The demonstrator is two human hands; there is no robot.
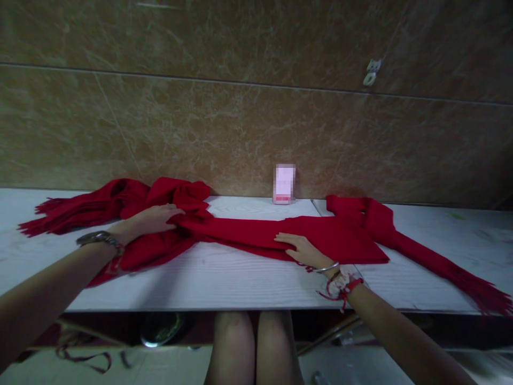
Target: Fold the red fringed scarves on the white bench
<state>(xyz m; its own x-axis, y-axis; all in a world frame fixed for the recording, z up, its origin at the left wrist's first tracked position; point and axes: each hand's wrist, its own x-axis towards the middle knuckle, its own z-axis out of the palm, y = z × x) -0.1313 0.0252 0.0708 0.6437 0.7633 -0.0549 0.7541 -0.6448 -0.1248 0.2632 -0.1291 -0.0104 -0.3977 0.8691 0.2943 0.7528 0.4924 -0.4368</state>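
Note:
A long red scarf point(256, 235) with fringed ends lies stretched across a white table point(224, 283). My left hand point(154, 219) rests flat on its bunched left part, fingers stretched out. My right hand point(300, 248) lies flat on the folded middle section, fingers extended. A watch sits on my left wrist, and a bangle with red cord on my right wrist. The scarf's left end point(52, 214) is heaped in folds. Its right end point(460, 272) trails toward the table's front right edge.
A small pink and white card or box point(284, 184), blurred, stands against the brown marble wall point(256, 117) behind the table. My knees point(252, 347) show below the table's front edge. A dark round object point(160, 329) lies on the floor under the table.

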